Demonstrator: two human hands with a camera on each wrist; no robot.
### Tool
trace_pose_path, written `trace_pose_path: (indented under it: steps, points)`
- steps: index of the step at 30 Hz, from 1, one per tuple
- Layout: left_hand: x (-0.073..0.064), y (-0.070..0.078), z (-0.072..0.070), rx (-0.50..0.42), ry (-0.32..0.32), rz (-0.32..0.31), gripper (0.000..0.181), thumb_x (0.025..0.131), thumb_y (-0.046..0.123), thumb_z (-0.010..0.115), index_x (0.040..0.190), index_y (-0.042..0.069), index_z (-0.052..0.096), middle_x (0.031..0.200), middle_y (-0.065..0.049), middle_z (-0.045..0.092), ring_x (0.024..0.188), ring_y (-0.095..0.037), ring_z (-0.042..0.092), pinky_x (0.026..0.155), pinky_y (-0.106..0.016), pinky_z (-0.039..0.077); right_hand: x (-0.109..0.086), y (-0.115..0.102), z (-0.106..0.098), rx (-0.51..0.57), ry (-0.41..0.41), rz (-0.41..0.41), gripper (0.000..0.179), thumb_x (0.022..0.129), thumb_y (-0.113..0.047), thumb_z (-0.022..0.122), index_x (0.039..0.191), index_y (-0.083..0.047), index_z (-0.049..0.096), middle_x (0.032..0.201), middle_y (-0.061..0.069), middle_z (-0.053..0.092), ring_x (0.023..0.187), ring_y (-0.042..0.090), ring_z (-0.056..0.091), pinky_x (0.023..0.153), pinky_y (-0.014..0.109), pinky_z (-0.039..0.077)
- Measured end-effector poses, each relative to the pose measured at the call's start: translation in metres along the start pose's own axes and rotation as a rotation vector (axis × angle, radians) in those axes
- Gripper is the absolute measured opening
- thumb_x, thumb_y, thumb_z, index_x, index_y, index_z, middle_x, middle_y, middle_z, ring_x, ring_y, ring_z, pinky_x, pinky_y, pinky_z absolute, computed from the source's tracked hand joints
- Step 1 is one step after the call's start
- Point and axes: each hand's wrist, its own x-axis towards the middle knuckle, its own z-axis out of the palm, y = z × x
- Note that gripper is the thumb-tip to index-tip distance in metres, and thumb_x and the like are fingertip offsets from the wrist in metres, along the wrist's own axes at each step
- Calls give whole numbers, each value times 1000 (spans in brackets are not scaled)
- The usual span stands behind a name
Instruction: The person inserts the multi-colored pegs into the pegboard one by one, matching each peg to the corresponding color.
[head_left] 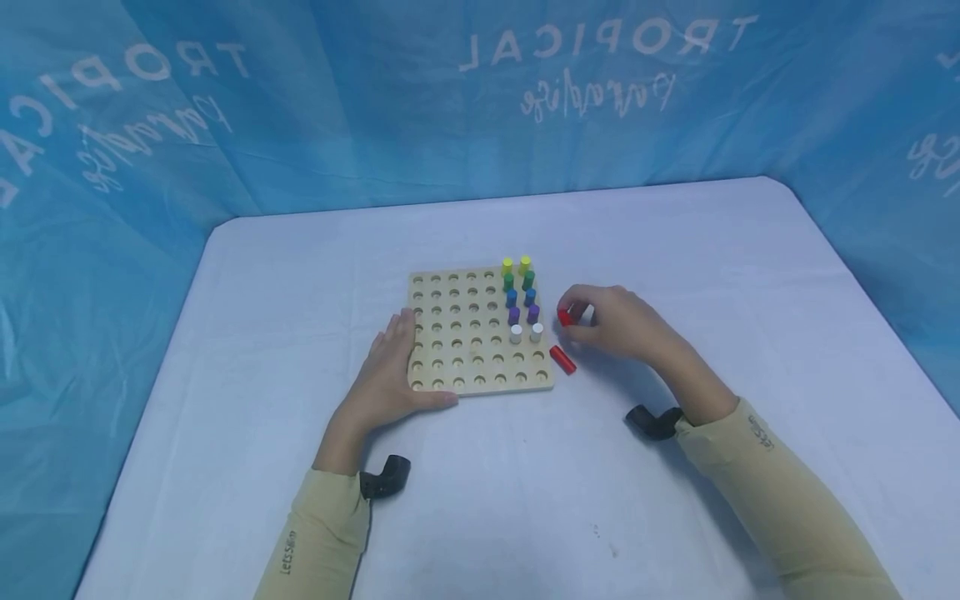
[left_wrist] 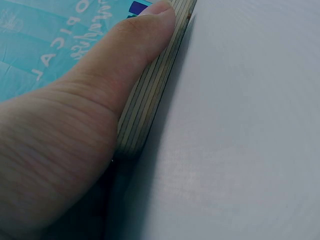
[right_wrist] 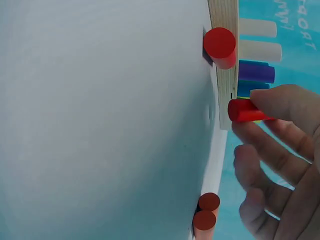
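A wooden pegboard [head_left: 467,352] with rows of round holes lies on the white table. My left hand [head_left: 388,375] rests at its near left corner, fingers along the left edge and thumb along the front edge. In the left wrist view the thumb [left_wrist: 135,45] lies against the layered board edge [left_wrist: 150,100]. Just right of the board, my right hand [head_left: 618,323] pinches a red peg [right_wrist: 242,110] between thumb and fingers, above the table. A second red peg [head_left: 562,360] lies on its side near the board's right edge.
Yellow [head_left: 525,265], green [head_left: 528,281], blue [head_left: 530,297], purple [head_left: 533,314] and white pegs [head_left: 537,332] stand in pairs in the board's two right columns. Two orange-brown pegs [right_wrist: 204,220] lie on the table in the right wrist view. A blue curtain [head_left: 420,125] hangs behind the table.
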Motion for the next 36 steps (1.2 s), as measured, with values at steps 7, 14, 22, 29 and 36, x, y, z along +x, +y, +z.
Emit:
trace_pose_path:
  steps: [7, 14, 22, 29, 36]
  points:
    - [0, 0, 0, 6, 4, -2, 145, 60, 66, 85, 160, 11, -5, 169, -6, -2, 157, -22, -6, 129, -43, 0, -3, -2, -4, 82, 41, -8, 21, 86, -16, 74, 106, -21, 67, 103, 1, 70, 79, 21, 59, 64, 28, 53]
    - [0, -1, 1, 3, 7, -7, 145, 60, 67, 85, 160, 12, -4, 169, -4, -2, 157, -21, -6, 129, -42, 0, -6, -7, -5, 127, 55, -4, 23, 85, -16, 75, 107, -21, 70, 98, 1, 69, 78, 21, 58, 61, 28, 52]
    - [0, -2, 1, 6, 5, -1, 144, 61, 67, 84, 160, 11, -4, 169, -5, -1, 157, -21, -6, 129, -43, 0, -10, -8, -4, 172, 84, -30, 24, 85, -20, 78, 108, -20, 72, 96, 0, 68, 78, 22, 56, 60, 29, 51]
    - [1, -2, 1, 12, 5, 1, 144, 61, 67, 84, 160, 12, -5, 169, -4, -3, 157, -21, -6, 129, -43, 0, -16, -14, -4, 235, 95, -91, 23, 84, -21, 80, 107, -21, 74, 90, -1, 68, 75, 23, 54, 54, 29, 48]
    - [0, -1, 0, 14, 4, 1, 145, 61, 67, 84, 160, 11, -6, 168, -4, -3, 156, -20, -6, 129, -42, -1, -19, -26, 2, 229, 72, -152, 24, 84, -24, 80, 107, -20, 75, 80, 1, 68, 68, 20, 55, 51, 27, 45]
